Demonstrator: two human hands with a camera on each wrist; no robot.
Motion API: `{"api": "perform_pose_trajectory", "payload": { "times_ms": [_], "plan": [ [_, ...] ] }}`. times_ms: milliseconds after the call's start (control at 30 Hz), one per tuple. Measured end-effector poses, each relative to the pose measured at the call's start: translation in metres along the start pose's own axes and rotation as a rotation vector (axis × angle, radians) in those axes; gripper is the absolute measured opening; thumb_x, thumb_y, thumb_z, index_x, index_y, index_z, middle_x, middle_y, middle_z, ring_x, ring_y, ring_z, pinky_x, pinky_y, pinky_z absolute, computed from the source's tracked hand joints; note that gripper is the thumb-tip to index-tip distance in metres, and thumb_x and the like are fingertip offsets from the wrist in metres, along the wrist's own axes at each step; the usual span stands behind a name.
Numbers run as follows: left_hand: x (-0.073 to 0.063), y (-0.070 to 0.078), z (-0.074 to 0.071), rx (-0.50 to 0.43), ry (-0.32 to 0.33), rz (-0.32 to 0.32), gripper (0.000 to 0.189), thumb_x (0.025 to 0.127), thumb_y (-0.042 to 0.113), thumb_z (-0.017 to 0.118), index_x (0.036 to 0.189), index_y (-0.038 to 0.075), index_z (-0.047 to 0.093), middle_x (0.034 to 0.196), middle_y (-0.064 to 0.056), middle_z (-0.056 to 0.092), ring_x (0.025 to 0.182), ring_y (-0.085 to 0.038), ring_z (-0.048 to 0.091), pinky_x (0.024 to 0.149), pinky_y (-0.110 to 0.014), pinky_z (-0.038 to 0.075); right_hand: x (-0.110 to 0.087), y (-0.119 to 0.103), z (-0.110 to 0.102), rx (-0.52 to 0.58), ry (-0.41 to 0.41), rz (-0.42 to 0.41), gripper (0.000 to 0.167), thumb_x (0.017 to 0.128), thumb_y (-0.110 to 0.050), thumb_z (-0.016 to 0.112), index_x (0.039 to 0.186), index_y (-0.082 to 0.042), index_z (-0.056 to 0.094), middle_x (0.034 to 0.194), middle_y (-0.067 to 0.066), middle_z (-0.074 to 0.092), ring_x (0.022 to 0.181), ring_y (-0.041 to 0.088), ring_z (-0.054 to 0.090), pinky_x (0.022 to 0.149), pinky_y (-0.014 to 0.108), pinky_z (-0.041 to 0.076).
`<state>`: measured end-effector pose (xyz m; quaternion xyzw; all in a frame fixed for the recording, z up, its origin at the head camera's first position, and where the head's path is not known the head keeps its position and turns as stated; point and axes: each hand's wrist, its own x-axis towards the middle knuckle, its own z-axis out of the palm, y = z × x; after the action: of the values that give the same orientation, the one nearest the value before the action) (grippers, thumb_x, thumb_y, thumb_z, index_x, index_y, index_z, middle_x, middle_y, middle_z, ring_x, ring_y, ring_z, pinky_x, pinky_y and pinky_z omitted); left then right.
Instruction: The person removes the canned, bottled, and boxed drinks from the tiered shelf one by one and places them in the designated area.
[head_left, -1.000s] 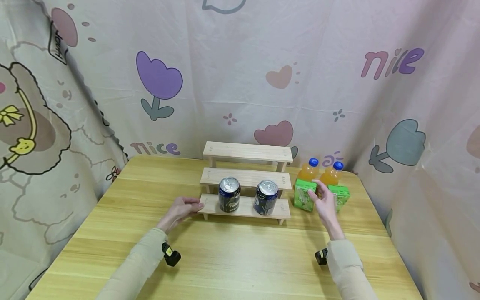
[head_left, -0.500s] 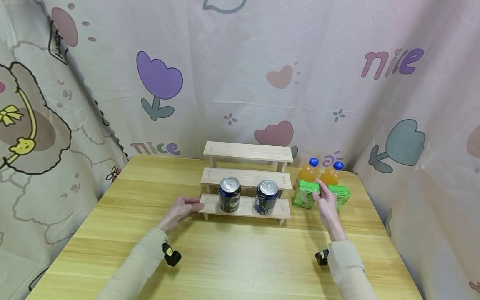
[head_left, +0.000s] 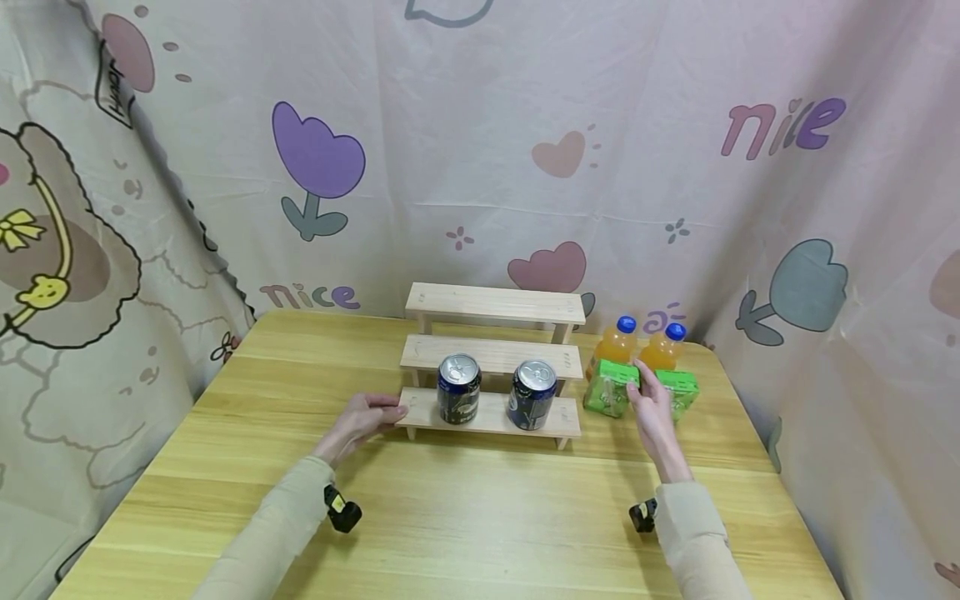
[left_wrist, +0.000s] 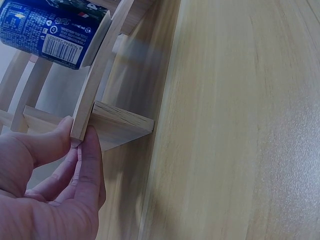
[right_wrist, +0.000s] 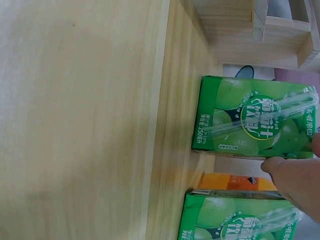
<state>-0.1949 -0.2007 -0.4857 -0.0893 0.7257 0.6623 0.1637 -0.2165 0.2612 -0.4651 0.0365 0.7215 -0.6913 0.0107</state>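
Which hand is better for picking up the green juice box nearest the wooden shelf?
Probably the right hand: its fingers are at the edge of that juice box. The left hand is farther away, pinching the shelf at its left end.

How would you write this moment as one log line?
Left hand: pinches bottom shelf; right hand: touches left juice box; cans: two on bottom shelf; bottles: two behind juice boxes

One counter (head_left: 465, 517), bearing one stand (head_left: 495, 354) that has three shelves (head_left: 495, 302). Two cans (head_left: 459, 397), two juice boxes (head_left: 607, 392) and two bottles (head_left: 618, 342), making six in all. Two caps (head_left: 626, 324), one per bottle. One left hand (head_left: 362, 423) and one right hand (head_left: 654, 412), making two. Two sleeves (head_left: 276, 518), one per arm. Two wrist devices (head_left: 343, 510), one per arm. Two "nice" prints (head_left: 783, 127) on the curtain (head_left: 480, 150).
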Motion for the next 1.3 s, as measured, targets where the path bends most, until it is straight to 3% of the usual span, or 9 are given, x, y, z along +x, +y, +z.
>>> {"api": "perform_pose_trajectory", "payload": {
  "times_ms": [233, 533, 833, 1067, 1300],
  "plan": [
    [0.0, -0.001, 0.0, -0.006, 0.003, -0.001, 0.051, 0.094, 0.002, 0.066, 0.135, -0.02, 0.045, 0.107, -0.013, 0.07, 0.084, -0.008, 0.067, 0.086, -0.024, 0.063, 0.0, 0.001, 0.002, -0.018, 0.021, -0.029, 0.058, 0.109, -0.004, 0.029, 0.161, -0.005, 0.004, 0.17, 0.008, -0.005, 0.158, 0.024, -0.005, 0.132, 0.042, 0.002],
    [-0.001, 0.001, 0.0, -0.008, 0.004, 0.001, 0.051, 0.094, 0.002, 0.066, 0.135, -0.02, 0.046, 0.106, -0.011, 0.07, 0.085, -0.008, 0.067, 0.085, -0.023, 0.063, -0.005, 0.0, 0.008, -0.077, 0.117, -0.173, 0.061, 0.11, -0.033, 0.039, 0.161, -0.007, 0.017, 0.169, 0.012, 0.017, 0.157, 0.028, 0.015, 0.132, 0.046, 0.013],
    [0.001, -0.001, 0.0, -0.019, 0.002, -0.002, 0.05, 0.094, 0.0, 0.066, 0.135, -0.02, 0.046, 0.102, -0.009, 0.07, 0.083, -0.008, 0.067, 0.083, -0.021, 0.062, -0.013, -0.014, 0.02, -0.071, 0.224, -0.349, 0.059, 0.105, -0.019, 0.052, 0.157, -0.006, 0.027, 0.165, 0.014, 0.028, 0.156, 0.028, 0.02, 0.132, 0.048, 0.016],
    [0.002, -0.002, -0.001, -0.015, -0.002, 0.004, 0.051, 0.093, 0.0, 0.066, 0.135, -0.021, 0.045, 0.104, -0.012, 0.072, 0.083, -0.008, 0.067, 0.082, -0.022, 0.063, -0.022, -0.024, 0.034, -0.222, 0.253, -0.4, 0.071, 0.096, -0.019, 0.064, 0.156, -0.006, 0.027, 0.161, 0.017, 0.03, 0.15, 0.035, 0.025, 0.128, 0.059, 0.019],
    [0.002, -0.001, 0.0, -0.021, -0.005, 0.003, 0.051, 0.094, 0.0, 0.066, 0.135, -0.021, 0.045, 0.105, -0.014, 0.072, 0.083, -0.008, 0.068, 0.083, -0.022, 0.063, -0.03, -0.029, 0.058, -0.371, 0.218, -0.411, 0.084, 0.087, -0.027, 0.075, 0.154, -0.009, 0.027, 0.155, 0.02, 0.029, 0.143, 0.036, 0.027, 0.119, 0.071, 0.024]
  ]
}}
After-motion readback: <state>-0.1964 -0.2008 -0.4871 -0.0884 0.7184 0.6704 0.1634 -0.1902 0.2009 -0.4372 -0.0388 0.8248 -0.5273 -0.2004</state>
